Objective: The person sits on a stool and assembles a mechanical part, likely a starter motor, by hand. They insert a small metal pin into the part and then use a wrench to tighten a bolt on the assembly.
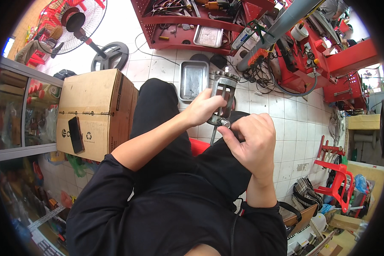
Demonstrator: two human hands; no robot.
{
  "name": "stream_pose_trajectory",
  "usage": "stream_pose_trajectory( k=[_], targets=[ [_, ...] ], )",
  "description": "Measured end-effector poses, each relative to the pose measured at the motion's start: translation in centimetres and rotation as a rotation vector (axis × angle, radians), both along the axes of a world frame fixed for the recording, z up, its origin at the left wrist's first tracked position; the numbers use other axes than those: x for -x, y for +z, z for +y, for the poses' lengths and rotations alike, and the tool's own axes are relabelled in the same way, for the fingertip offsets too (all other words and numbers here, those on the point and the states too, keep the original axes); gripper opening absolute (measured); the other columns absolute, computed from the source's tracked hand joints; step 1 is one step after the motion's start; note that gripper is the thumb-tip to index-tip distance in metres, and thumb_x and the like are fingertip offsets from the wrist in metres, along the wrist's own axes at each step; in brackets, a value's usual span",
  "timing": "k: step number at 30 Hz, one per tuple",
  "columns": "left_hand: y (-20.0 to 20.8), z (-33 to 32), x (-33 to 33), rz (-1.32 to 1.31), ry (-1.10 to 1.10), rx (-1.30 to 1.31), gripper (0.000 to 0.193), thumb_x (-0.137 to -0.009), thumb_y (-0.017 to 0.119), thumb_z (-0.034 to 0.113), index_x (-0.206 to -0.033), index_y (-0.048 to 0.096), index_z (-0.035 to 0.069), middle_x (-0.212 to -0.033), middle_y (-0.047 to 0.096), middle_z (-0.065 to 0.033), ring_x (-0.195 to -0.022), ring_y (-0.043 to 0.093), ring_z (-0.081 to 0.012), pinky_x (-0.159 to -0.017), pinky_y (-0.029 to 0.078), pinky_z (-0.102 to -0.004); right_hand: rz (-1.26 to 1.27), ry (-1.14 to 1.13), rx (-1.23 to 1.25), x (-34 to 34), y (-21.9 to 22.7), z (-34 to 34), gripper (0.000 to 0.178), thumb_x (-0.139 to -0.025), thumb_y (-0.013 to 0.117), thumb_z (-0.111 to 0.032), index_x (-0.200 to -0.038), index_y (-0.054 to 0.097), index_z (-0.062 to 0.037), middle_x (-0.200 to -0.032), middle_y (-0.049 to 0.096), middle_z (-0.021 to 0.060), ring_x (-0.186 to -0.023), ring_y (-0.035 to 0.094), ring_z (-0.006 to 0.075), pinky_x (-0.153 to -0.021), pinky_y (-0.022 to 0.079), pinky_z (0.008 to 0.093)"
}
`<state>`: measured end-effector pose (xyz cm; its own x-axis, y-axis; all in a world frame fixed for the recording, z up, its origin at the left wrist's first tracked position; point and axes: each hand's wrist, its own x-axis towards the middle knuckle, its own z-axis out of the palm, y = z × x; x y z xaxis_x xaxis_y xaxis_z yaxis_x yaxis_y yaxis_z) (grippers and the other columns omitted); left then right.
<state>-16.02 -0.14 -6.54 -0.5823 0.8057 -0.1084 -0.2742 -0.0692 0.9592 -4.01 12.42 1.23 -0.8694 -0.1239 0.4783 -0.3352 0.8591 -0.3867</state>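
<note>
In front of my right thigh is a dark metal frame tool (224,83) with two long side bars, a toothed-looking far end and a thin rod sticking out toward me. My left hand (202,107) is closed round its left side, thumb lying across the frame. At the tool's near end is a shiny bolt-like knob (225,123). The thumb and curled fingers of my right hand (257,143) close on that knob; the fingertips are partly hidden. Beyond my left hand, a grey metal tray (194,68) lies on the tiled floor.
At left stands a cardboard box (89,111) with a black phone (76,135) on it, beside a glass cabinet (23,106). A fan (74,25) and a red tool cart (170,45) stand beyond. Cables and red machinery fill the far right; a red stool (339,181) is at right.
</note>
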Motion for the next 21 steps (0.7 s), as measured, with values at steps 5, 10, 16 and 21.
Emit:
stream_pose_trajectory(
  k=[5, 10, 16, 21],
  targets=[
    [-1.4, -0.2, 0.1, 0.001, 0.031, 0.044, 0.030, -0.079, 0.046, 0.019, -0.096, 0.062, 0.000, -0.084, 0.060, -0.0064, -0.078, 0.053, -0.0140, -0.071, 0.043, -0.0273, 0.036, 0.008, 0.079, 0.5, 0.8, -0.9, 0.021, -0.069, 0.073, -0.008, -0.088, 0.064, -0.0066, -0.060, 0.052, 0.0011, -0.052, 0.048, 0.0188, -0.059, 0.035, 0.0329],
    [-0.4, -0.1, 0.0, -0.012, 0.015, 0.012, 0.030, -0.079, 0.047, 0.019, -0.096, 0.062, -0.001, -0.085, 0.061, -0.0072, -0.078, 0.054, -0.0145, -0.071, 0.043, -0.0278, -0.002, 0.001, -0.022, 0.0, 0.1, 0.0, 0.022, -0.069, 0.072, -0.008, -0.089, 0.065, -0.0068, -0.060, 0.052, 0.0011, -0.053, 0.049, 0.0194, -0.060, 0.035, 0.0335],
    [-0.5, 0.0, 0.1, 0.014, 0.023, -0.002, 0.030, -0.079, 0.047, 0.018, -0.096, 0.062, -0.001, -0.085, 0.061, -0.0073, -0.078, 0.054, -0.0147, -0.071, 0.043, -0.0278, 0.023, 0.022, 0.021, 0.2, -0.1, -0.3, 0.024, -0.068, 0.074, -0.009, -0.090, 0.065, -0.0064, -0.062, 0.053, 0.0018, -0.056, 0.050, 0.0199, -0.060, 0.036, 0.0337],
    [-1.0, -0.1, 0.0, -0.008, 0.036, -0.010, 0.029, -0.079, 0.047, 0.018, -0.095, 0.062, -0.001, -0.084, 0.061, -0.0070, -0.078, 0.053, -0.0144, -0.070, 0.043, -0.0277, -0.027, -0.016, -0.016, 0.1, 0.8, -0.4, 0.025, -0.069, 0.073, -0.013, -0.091, 0.065, -0.0060, -0.064, 0.054, 0.0031, -0.061, 0.053, 0.0206, -0.061, 0.037, 0.0347]
  ],
)
